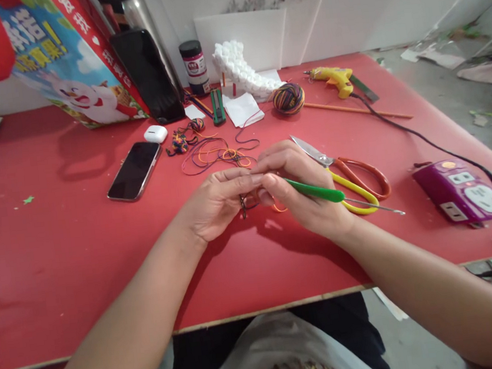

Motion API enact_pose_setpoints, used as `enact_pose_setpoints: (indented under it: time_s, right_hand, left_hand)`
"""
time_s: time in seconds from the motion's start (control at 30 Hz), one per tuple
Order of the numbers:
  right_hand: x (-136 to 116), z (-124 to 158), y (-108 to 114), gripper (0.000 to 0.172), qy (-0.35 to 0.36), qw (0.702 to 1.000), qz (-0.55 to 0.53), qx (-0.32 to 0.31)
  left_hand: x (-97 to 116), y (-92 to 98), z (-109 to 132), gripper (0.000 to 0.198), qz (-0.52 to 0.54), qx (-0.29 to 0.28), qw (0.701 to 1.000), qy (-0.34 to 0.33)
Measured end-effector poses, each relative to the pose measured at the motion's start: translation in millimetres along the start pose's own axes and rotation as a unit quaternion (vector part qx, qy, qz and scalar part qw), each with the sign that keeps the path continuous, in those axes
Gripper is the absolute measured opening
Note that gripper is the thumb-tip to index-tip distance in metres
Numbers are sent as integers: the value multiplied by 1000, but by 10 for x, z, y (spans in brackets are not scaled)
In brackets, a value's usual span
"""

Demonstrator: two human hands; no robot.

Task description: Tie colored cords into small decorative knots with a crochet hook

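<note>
A green-handled crochet hook [318, 190] lies in my right hand [302, 193], its metal tip pointing right past the wrist. My left hand [219, 202] meets it fingertip to fingertip, pinching a small dark piece of yarn work [243, 206] that the fingers mostly hide. A loop of orange yarn hangs below the right fingers. Behind the hands, loose multicoloured yarn [220, 153] lies in tangled loops on the red table [78, 239]. The yarn ball [288, 98] sits farther back. Large scissors [343, 176] with red and yellow handles rest just beyond my right hand, blades apart.
A phone [134, 171] and white earbud case [155, 134] lie at left, near a colourful bag [77, 67]. Behind stand another phone [148, 76], a jar [195, 67] and white bumpy object [244, 69]. A glue gun [332, 80] and purple power socket [464, 190] are at right.
</note>
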State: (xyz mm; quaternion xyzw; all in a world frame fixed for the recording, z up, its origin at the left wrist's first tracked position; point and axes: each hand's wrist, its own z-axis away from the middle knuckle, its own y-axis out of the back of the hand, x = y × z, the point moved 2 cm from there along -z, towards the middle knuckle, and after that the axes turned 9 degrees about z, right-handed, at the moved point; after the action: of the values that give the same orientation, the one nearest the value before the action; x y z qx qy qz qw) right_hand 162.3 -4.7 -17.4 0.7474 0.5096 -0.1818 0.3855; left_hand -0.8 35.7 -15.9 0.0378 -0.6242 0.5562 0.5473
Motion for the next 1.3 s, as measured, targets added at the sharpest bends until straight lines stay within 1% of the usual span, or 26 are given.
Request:
enact_pose_setpoints:
  time_s: [0.03,0.07,0.13,0.17,0.23,0.3,0.37,0.47,0.6,0.67,0.77,0.83,0.9,1.0,1.1,1.2,1.3]
  right_hand:
    - [4,2,-6,23,-12,1000,-10,-9]
    - [13,9,-16,29,-31,999,-30,-18]
    - [50,36,-56,50,-93,989,-102,-43]
    - [74,56,-87,59,-130,979,-147,-59]
    - [118,96,-167,68,-188,952,-222,-101]
    - [150,126,-249,65,-221,931,-255,-140]
    - [171,129,-307,54,-233,925,-261,-148]
    - [194,93,-336,38,-228,934,-245,-125]
    - [205,37,-277,22,-198,957,-184,-100]
    - [197,25,-223,15,-169,975,-117,-85]
    - [163,25,-150,11,-83,995,33,-53]
    - [137,33,-125,13,-28,991,129,-37]
    - [122,42,-122,12,-4,981,188,-44]
    - [130,50,-124,9,-15,968,242,-69]
    - [198,40,-75,8,-23,955,287,-67]
    - [336,15,51,11,-44,956,288,-26]
    - [430,-5,172,17,-51,974,221,27]
  left_hand:
    - [16,4,3,14,7,11,1000,0]
    - [38,8,8,12,13,21,1000,1]
    - [101,21,28,13,20,42,999,-3]
    - [137,28,41,16,23,54,998,-10]
    - [208,40,67,20,36,80,995,-44]
    - [247,37,87,21,44,97,992,-69]
    - [245,17,93,22,45,97,992,-66]
    - [195,-24,84,22,55,81,994,-43]
    - [139,-53,62,26,94,61,992,-50]
    - [127,-46,54,27,116,57,990,-58]
    - [113,-26,46,24,137,49,988,-47]
    - [101,-13,40,23,140,45,989,-33]
    - [85,-6,30,24,141,38,989,-23]
    - [61,-5,11,24,140,31,990,-15]
    - [59,-7,8,24,127,34,991,-13]
    - [95,-6,26,28,117,30,992,-33]
    - [141,17,38,26,103,45,991,-66]
